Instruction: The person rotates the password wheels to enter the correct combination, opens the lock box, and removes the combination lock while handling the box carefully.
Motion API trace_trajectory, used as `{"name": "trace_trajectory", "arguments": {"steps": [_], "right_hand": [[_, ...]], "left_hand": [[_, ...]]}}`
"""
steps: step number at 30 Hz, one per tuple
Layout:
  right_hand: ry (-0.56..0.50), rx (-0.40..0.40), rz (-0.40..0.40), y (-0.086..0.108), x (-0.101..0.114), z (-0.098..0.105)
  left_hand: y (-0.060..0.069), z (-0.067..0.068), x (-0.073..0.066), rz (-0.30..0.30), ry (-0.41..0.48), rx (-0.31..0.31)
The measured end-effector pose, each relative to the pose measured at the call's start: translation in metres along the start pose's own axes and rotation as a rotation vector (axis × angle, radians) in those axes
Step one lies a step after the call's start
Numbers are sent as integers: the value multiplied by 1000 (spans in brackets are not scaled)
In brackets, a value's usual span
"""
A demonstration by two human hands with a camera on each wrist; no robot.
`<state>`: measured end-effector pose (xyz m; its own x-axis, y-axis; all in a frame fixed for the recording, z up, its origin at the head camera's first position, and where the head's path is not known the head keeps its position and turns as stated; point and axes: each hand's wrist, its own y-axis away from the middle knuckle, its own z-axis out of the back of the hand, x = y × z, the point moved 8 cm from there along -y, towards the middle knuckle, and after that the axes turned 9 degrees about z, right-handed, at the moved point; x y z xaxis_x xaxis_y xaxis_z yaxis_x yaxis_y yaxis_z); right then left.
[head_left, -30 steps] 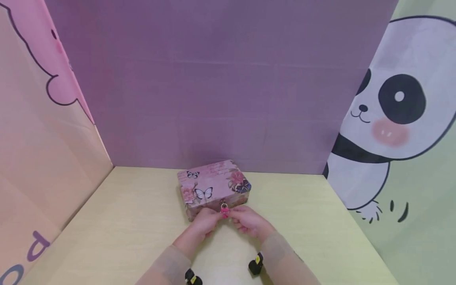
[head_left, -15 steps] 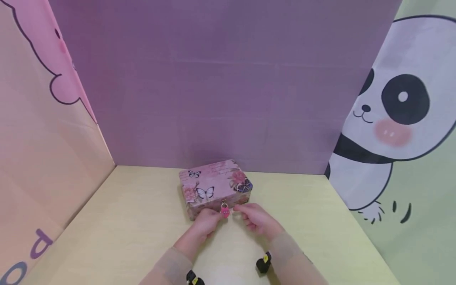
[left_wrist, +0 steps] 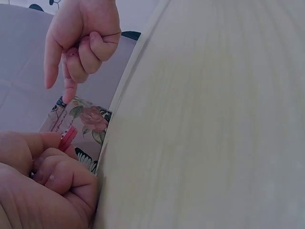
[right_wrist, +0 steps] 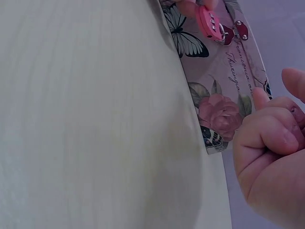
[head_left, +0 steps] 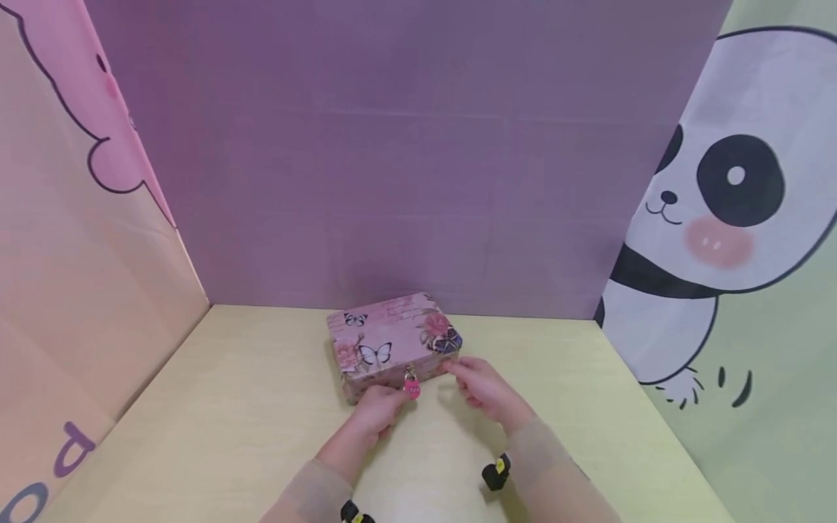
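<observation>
1. While its metal shackle (right_wrist: pixel 222 33) appears to pass through the metal hasp (right_wrist: pixel 238 32), the small pink combination padlock (head_left: pixel 411 386) hangs at the box's front; whether it is latched I cannot tell.
2. The left hand (head_left: pixel 375 408) pinches the padlock's body between thumb and fingers.
3. The pink rectangular box (head_left: pixel 395 338), printed with roses and butterflies, has its lid down and sits at an angle on the pale wood-grain counter (head_left: pixel 261 407).
4. The right hand (head_left: pixel 484 388) holds nothing: index finger and thumb extended, other fingers curled, near the box's front right corner. Whether its fingertip touches is unclear.
5. The step in hand looks like working the padlock's number dials; the next move would call for a steady left pinch and a precise right fingertip on them.
6. Beyond the box rises a plain purple backdrop (head_left: pixel 418 160).
</observation>
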<state>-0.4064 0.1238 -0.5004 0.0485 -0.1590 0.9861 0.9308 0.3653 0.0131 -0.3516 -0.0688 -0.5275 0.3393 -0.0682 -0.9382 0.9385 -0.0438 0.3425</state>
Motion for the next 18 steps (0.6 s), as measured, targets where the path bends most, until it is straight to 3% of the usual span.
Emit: {"name": "trace_trajectory", "arguments": {"steps": [8,18], "right_hand": [[-17,23,3,0,4,-3],[-25,73,-7,-2,-6,-25]], "left_hand": [[-3,-3,7,3,63,49],[-4,-6,10,3,95,91]]}}
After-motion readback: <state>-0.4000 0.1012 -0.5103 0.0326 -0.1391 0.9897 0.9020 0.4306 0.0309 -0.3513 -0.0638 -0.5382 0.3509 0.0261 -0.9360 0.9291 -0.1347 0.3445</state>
